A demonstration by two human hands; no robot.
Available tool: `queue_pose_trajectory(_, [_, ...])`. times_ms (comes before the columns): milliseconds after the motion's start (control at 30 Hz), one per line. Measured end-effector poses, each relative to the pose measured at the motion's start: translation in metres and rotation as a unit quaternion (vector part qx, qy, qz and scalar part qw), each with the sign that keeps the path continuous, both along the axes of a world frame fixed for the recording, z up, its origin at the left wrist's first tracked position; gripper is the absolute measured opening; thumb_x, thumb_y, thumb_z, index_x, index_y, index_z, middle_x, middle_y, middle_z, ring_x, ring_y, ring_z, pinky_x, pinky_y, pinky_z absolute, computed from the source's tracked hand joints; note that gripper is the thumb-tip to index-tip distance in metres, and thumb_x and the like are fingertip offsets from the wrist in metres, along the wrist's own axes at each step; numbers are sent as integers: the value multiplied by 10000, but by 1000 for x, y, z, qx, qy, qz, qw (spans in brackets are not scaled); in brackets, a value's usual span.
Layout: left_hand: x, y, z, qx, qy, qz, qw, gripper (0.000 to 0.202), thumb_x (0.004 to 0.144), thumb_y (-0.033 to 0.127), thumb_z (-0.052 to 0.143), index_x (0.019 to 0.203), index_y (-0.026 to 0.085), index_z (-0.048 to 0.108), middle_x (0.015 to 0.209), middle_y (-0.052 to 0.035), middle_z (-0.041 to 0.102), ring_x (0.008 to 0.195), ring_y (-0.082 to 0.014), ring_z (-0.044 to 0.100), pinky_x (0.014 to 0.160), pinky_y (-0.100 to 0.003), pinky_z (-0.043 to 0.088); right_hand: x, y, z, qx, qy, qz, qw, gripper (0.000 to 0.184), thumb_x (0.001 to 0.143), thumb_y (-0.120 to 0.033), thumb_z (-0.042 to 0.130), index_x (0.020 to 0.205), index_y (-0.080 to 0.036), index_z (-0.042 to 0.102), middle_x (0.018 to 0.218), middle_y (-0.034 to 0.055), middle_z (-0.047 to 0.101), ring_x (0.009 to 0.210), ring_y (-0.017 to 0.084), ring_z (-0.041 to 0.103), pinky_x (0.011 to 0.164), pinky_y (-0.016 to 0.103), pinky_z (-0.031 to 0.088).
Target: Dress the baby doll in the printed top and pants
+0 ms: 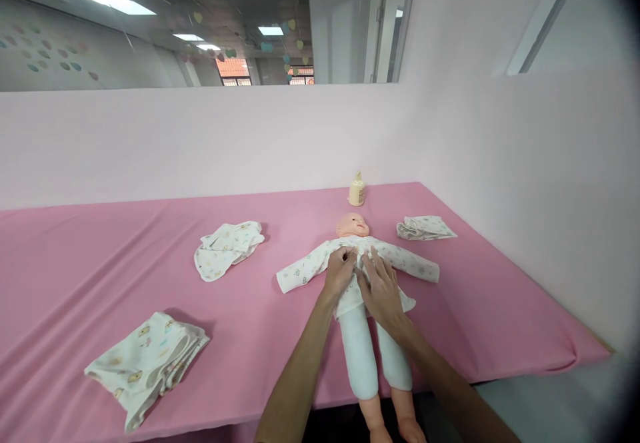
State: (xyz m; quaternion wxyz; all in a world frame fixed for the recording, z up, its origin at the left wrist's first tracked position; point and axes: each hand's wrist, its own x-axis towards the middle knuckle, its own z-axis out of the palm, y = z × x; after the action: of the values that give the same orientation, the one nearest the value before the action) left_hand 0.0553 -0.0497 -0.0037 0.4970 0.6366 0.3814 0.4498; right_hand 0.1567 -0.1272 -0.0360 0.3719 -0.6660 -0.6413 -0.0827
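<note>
A baby doll (353, 224) lies on its back on the pink table (100, 256), head toward the wall, legs hanging over the near edge. It wears a white printed top (305, 271) with sleeves spread sideways and pale trousers (360, 353). My left hand (339, 273) rests on the doll's chest, fingers pinching the top's front near the collar. My right hand (381, 286) lies beside it on the belly, fingers on the fabric.
A crumpled printed garment (227, 248) lies left of the doll. A folded printed cloth (147, 362) sits near the front left edge. A small folded cloth (425, 228) lies right of the doll's head. A cream bottle (357, 190) stands by the wall.
</note>
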Motion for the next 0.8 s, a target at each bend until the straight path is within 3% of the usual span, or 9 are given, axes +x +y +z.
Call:
queue_pose_trajectory(133, [1, 0, -2, -4, 11, 2, 1000, 316, 862, 425, 542, 730, 142, 595, 676, 7, 535, 636, -107, 441, 626, -240, 383, 0, 1, 0, -14, 8, 13, 1000, 527, 999, -369, 339, 1474, -146, 381, 1546, 136, 331, 1363, 305, 368, 1073, 494, 352])
queue_pose_trajectory(267, [2, 0, -1, -9, 6, -1, 1000, 313, 876, 418, 519, 805, 135, 632, 734, -9, 582, 670, -119, 486, 660, -251, 410, 3, 2, -2, -28, 23, 58, 998, 507, 997, -345, 336, 1465, -158, 393, 1528, 125, 362, 1381, 273, 350, 1110, 473, 329])
queue_pose_trajectory(433, [-15, -9, 6, 46, 88, 11, 995, 257, 881, 364, 510, 881, 150, 651, 880, -44, 648, 824, -162, 569, 775, -286, 437, 9, -8, -1, -1, 67, 10, 998, 478, 966, -399, 446, 1373, -150, 476, 1360, 140, 512, 1283, 271, 430, 1068, 455, 377])
queue_pose_trajectory(600, [-39, -36, 4, 142, 257, 29, 955, 257, 874, 343, 542, 1069, 196, 622, 1074, -61, 614, 1011, -208, 539, 875, -340, 428, 4, -20, 14, -58, 6, 10, 998, 302, 927, -332, 525, 1163, -157, 597, 1052, 101, 591, 992, 247, 522, 891, 397, 443])
queue_pose_trajectory(700, [-35, -44, -3, 174, 321, 88, 927, 180, 905, 294, 493, 987, 190, 615, 1013, -67, 604, 957, -212, 547, 846, -348, 430, 0, -20, 22, -92, -18, 3, 996, 181, 909, -204, 485, 1016, -159, 623, 959, 87, 586, 894, 227, 524, 813, 356, 428])
queue_pose_trajectory(800, [-26, -44, -5, 195, 347, 107, 911, 207, 941, 272, 425, 874, 185, 601, 948, -69, 599, 893, -207, 555, 811, -344, 426, 0, -18, 26, -126, 6, 3, 992, 179, 882, -136, 451, 935, -169, 619, 914, 66, 597, 816, 202, 538, 734, 325, 402])
